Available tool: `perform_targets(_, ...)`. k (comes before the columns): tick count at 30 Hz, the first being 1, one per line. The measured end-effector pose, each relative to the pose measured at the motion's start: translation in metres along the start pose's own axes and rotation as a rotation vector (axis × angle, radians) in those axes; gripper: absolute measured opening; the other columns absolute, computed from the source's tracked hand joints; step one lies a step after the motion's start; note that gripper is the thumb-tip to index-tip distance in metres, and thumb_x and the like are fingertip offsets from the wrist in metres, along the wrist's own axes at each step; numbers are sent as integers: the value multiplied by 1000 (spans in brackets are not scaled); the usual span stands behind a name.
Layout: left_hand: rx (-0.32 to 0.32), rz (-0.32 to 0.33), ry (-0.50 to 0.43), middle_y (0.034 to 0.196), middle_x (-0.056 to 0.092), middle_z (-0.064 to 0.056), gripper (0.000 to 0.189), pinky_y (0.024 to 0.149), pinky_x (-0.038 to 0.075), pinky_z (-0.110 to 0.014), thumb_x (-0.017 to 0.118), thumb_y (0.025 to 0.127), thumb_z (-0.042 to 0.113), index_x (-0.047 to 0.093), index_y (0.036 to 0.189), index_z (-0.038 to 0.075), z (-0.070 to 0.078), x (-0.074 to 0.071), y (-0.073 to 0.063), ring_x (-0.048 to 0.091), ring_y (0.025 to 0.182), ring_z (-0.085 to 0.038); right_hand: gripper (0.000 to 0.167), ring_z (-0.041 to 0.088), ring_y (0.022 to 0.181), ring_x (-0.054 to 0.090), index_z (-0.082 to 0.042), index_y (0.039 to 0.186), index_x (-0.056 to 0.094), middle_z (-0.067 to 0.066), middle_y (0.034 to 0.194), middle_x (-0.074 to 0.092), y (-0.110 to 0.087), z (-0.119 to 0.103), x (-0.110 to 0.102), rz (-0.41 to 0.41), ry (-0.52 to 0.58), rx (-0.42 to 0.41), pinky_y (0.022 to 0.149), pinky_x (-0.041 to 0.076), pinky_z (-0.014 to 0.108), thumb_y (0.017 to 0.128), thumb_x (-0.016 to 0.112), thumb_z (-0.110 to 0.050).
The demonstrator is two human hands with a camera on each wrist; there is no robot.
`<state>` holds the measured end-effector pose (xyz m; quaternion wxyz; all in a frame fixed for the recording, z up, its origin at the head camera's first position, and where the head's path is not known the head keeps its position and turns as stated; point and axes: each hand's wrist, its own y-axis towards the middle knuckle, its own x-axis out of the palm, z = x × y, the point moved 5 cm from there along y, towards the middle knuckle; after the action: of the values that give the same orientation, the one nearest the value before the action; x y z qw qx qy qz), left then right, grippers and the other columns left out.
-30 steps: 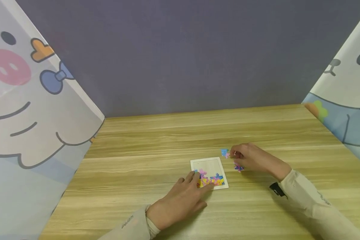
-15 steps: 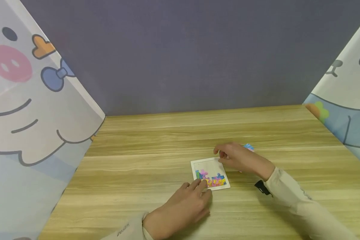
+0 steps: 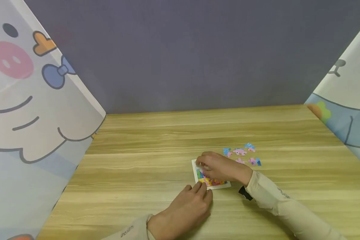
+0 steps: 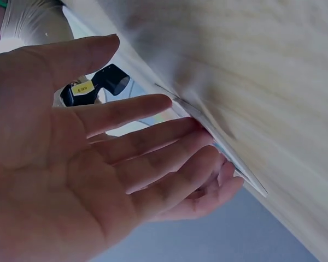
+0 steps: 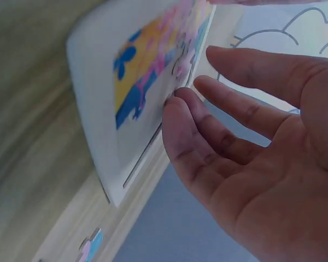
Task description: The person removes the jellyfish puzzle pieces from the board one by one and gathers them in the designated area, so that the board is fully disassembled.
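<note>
A small square jigsaw puzzle board (image 3: 193, 170) with a white frame lies on the table. Colourful pieces fill its near part. My left hand (image 3: 187, 210) rests at the near edge, its loosely bent fingertips touching the frame. In the left wrist view the palm shows, fingers reaching to the thin board. Over the board's far left, my right hand (image 3: 223, 166) bends its fingers and pinches a jigsaw puzzle piece, mostly hidden by the hand. A pinkish patch (image 5: 181, 68) shows close by these fingertips in the right wrist view, thumb and index finger a little apart.
Several loose puzzle pieces lie right of the board, among them a blue one (image 3: 226, 151) and a pink one (image 3: 240, 152). A grey wall (image 3: 180, 60) stands behind the wooden table (image 3: 138, 173), with cartoon-printed panels (image 3: 48, 100) on both sides.
My right hand has moved left from the loose pieces to above the puzzle board, uncovering the pieces behind it. My left hand has drawn back slightly toward the board's near edge.
</note>
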<state>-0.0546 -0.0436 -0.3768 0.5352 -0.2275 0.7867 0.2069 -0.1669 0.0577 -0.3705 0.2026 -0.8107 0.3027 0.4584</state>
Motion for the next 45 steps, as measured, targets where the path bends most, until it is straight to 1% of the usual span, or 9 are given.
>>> perform_targets(6, 14, -73, -25, 128, 66, -9, 53, 87, 56, -31, 60, 95, 47, 63, 128, 6, 0, 1, 1, 64, 117, -19, 21, 15, 94, 58, -7, 116, 69, 1, 107, 62, -1, -2, 5, -9, 18, 15, 79, 52, 29, 96, 61, -4)
perform_targets(11, -2, -101, -52, 130, 65, -10, 55, 86, 56, -30, 59, 96, 46, 61, 130, 3, 0, 2, 2, 63, 118, -19, 17, 12, 86, 54, -7, 111, 69, 1, 99, 60, 1, -2, 8, -10, -6, 14, 74, 50, 26, 95, 63, -3)
perform_targets(14, -15, -96, -52, 129, 66, -8, 55, 84, 56, -29, 61, 95, 47, 62, 130, 4, -1, 2, 3, 64, 117, -18, 14, 12, 84, 54, -7, 107, 69, 1, 98, 61, 2, -3, 8, 7, -20, 1, 72, 50, 26, 95, 63, -2)
perform_targets(19, -20, -35, -59, 123, 69, -6, 45, 79, 57, -28, 61, 96, 39, 65, 124, 4, -4, 1, 4, 66, 111, -16, 14, 15, 89, 58, -7, 106, 70, 3, 103, 63, 2, -3, 8, 13, -23, 2, 75, 52, 27, 94, 64, -1)
perform_targets(25, -16, 10, -82, 114, 71, -3, 38, 66, 51, -23, 63, 93, 36, 68, 115, 5, -7, 1, 5, 67, 103, -12, 14, 12, 83, 54, -9, 104, 69, 1, 98, 60, 2, -3, 8, 10, -20, 8, 71, 50, 25, 94, 64, -1)
perform_targets(28, -7, 15, -67, 114, 71, -2, 42, 64, 49, -21, 65, 92, 39, 68, 116, 5, -8, 1, 6, 67, 103, -12, 14, 11, 81, 52, -9, 102, 68, 0, 96, 58, 2, -3, 8, 12, -16, 10, 70, 48, 24, 93, 64, 0)
perform_targets(32, 2, 4, -64, 117, 71, -3, 44, 67, 52, -22, 66, 92, 41, 68, 118, 5, -8, 2, 6, 67, 107, -12, 13, 11, 81, 52, -9, 102, 67, 0, 96, 58, 1, -3, 8, 12, -6, 16, 69, 48, 24, 93, 63, 0)
perform_targets(37, 1, -19, -61, 118, 70, -2, 44, 67, 50, -21, 66, 92, 44, 69, 116, 7, -8, 2, 7, 66, 104, -11, 12, 11, 80, 53, -11, 99, 68, 0, 94, 59, 2, -2, 4, 43, 11, -24, 69, 48, 25, 95, 61, -2)
perform_targets(45, 2, 5, -58, 109, 71, 1, 36, 60, 44, -20, 68, 90, 43, 69, 105, 10, -9, 1, 7, 65, 94, -8, 13, 4, 59, 51, -13, 102, 65, -3, 77, 61, 3, 2, 4, 17, 129, -45, 55, 47, 23, 97, 58, -3)
